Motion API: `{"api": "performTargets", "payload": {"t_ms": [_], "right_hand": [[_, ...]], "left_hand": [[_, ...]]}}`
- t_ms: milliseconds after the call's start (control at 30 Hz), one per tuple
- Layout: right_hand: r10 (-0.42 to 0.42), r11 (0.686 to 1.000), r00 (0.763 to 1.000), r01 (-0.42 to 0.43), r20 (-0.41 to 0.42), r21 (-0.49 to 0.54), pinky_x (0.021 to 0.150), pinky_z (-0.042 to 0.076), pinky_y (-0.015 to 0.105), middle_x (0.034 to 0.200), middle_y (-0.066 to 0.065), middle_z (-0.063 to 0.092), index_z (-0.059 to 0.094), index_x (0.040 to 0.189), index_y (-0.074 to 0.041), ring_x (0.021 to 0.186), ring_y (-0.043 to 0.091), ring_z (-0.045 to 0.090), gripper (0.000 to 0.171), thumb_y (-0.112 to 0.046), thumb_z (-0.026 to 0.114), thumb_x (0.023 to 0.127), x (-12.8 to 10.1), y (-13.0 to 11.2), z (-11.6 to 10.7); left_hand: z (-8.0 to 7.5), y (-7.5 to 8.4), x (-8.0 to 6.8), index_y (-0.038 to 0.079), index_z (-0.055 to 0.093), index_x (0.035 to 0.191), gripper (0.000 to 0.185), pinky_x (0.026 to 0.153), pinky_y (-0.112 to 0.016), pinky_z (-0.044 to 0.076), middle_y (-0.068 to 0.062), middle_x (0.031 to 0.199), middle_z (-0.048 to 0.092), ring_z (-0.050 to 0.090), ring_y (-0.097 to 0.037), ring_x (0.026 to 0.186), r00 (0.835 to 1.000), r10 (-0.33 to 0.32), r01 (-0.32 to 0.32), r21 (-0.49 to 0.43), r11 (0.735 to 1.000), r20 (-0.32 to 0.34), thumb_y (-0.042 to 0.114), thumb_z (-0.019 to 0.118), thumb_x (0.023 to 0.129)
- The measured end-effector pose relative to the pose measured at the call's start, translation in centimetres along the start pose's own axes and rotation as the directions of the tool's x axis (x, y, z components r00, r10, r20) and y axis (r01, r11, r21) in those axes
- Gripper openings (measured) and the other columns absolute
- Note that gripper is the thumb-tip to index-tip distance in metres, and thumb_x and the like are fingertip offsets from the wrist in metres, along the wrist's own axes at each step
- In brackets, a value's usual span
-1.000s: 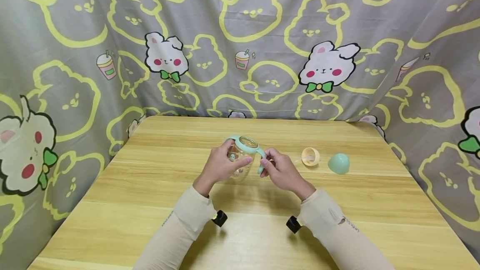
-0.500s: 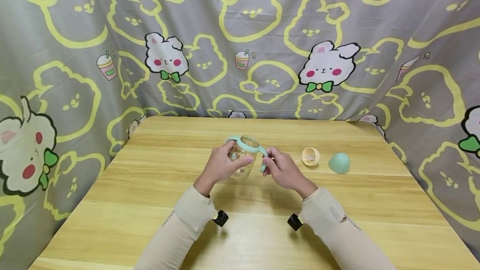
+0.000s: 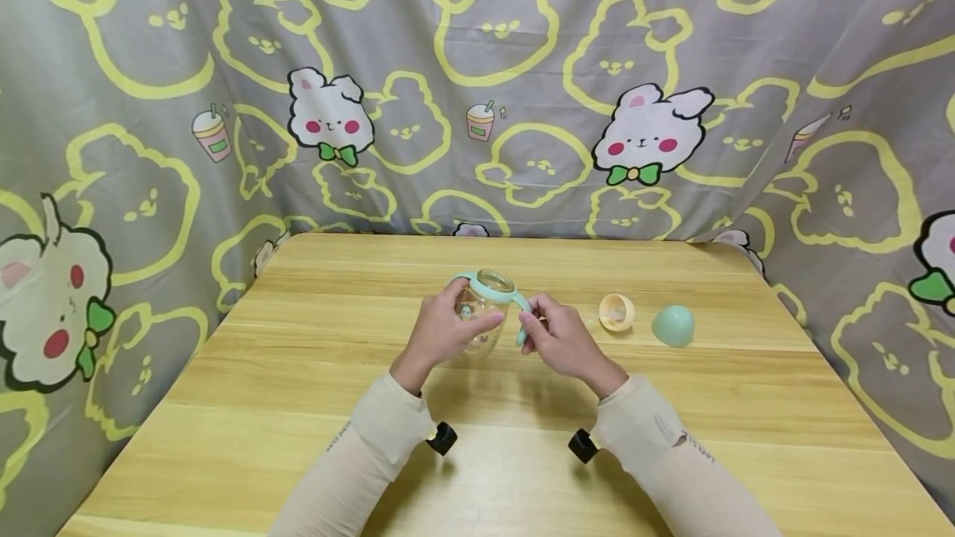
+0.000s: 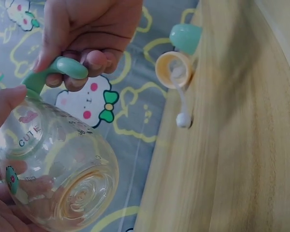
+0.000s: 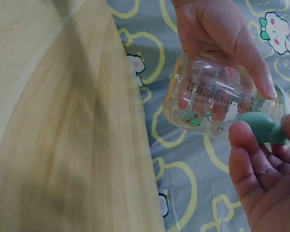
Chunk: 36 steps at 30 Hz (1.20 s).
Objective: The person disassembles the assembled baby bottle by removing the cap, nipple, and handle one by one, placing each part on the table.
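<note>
Wooden surface (image 3: pixel 261 404), pale yellow grain, enclosed at back and both sides by a grey curtain (image 3: pixel 522 65) printed with yellow bunny outlines and white bunnies with green bows. Left sleeve (image 3: pixel 358 454), beige, with a small black camera at the wrist. Left hand (image 3: pixel 440 334), near the middle of the surface, its fingers (image 5: pixel 251 53) wrapped around the body of a clear bottle (image 3: pixel 477 321); thumb on the near side, the other fingers behind the glass. Bottle: transparent, rounded, printed with small cartoon figures and measuring marks, open mouth facing up and away in the head view, fitted with a mint-green handle ring (image 3: pixel 492 292) at the neck; held above the surface, between the two hands, slightly tilted. Left wrist view shows its round base (image 4: pixel 79 198) and the word CUTE on the side. Right hand (image 3: pixel 563 342), just right of the bottle, its fingers (image 4: pixel 87 58) curled around the tip of the right-side green handle (image 4: pixel 63 70), pinching it between thumb and fingertips. Right sleeve (image 3: pixel 656 446), beige, black camera at the wrist. Further right, lying on the surface and apart from the hands: a cream-coloured cap (image 3: pixel 618 312) with a thin straw attached, the straw ending in a small white ball (image 4: pixel 183 120); just beside it, a mint-green dome lid (image 3: pixel 673 326).
</note>
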State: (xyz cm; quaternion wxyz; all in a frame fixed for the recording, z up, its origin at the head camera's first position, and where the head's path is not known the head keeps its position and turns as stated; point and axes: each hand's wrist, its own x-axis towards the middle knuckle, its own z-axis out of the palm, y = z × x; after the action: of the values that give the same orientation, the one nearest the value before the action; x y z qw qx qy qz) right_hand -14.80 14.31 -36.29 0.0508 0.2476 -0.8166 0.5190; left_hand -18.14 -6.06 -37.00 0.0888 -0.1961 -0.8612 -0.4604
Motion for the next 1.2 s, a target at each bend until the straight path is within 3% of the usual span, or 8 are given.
{"api": "performTargets", "payload": {"t_ms": [233, 500, 733, 1200], "right_hand": [[0.027, 0.997, 1.0, -0.028, 0.008, 0.071, 0.062, 0.055, 0.039, 0.075, 0.016, 0.06, 0.052, 0.093, 0.006, 0.063, 0.035, 0.063, 0.012, 0.0, 0.045, 0.101, -0.3, -1.6, -0.1], [0.022, 0.999, 1.0, -0.022, -0.001, 0.03, 0.061, 0.055, 0.041, 0.072, 0.013, 0.059, 0.055, 0.096, 0.009, 0.063, 0.033, 0.062, 0.018, -0.006, 0.047, 0.102, -0.2, -1.4, 0.2], [0.015, 0.999, 0.999, -0.014, -0.036, 0.035, 0.059, 0.055, 0.041, 0.071, 0.013, 0.06, 0.055, 0.093, 0.007, 0.06, 0.032, 0.063, 0.017, -0.005, 0.046, 0.102, -0.1, -1.3, 0.4], [-0.022, 1.0, 0.998, 0.022, -0.051, 0.0, 0.053, 0.054, 0.036, 0.065, 0.009, 0.058, 0.055, 0.094, 0.003, 0.052, 0.023, 0.061, 0.018, -0.005, 0.042, 0.103, -0.1, -1.7, 0.4]], "left_hand": [[0.1, 0.1, 0.0, 0.008, 0.059, 0.121, 0.056, 0.061, -0.031, 0.052, -0.012, 0.095, 0.07, 0.063, -0.013, 0.071, 1.0, 0.025, -0.024, -0.017, 1.0, 0.007, 0.04, 0.079, 0.079], [0.3, 0.1, 0.0, 0.01, 0.061, 0.118, 0.05, 0.059, -0.03, 0.051, -0.011, 0.092, 0.069, 0.062, -0.013, 0.07, 0.998, 0.06, -0.06, -0.007, 0.998, 0.012, 0.038, 0.079, 0.08], [0.3, 0.2, 0.0, 0.011, 0.062, 0.115, 0.05, 0.066, -0.033, 0.053, -0.012, 0.099, 0.068, 0.065, -0.017, 0.081, 0.999, 0.037, -0.037, 0.01, 0.999, 0.02, 0.041, 0.079, 0.08], [-0.2, 0.4, -0.2, 0.012, 0.061, 0.12, 0.051, 0.06, -0.03, 0.053, -0.012, 0.096, 0.068, 0.064, -0.013, 0.072, 0.998, 0.03, -0.03, 0.0, 1.0, 0.049, 0.042, 0.077, 0.081]]}}
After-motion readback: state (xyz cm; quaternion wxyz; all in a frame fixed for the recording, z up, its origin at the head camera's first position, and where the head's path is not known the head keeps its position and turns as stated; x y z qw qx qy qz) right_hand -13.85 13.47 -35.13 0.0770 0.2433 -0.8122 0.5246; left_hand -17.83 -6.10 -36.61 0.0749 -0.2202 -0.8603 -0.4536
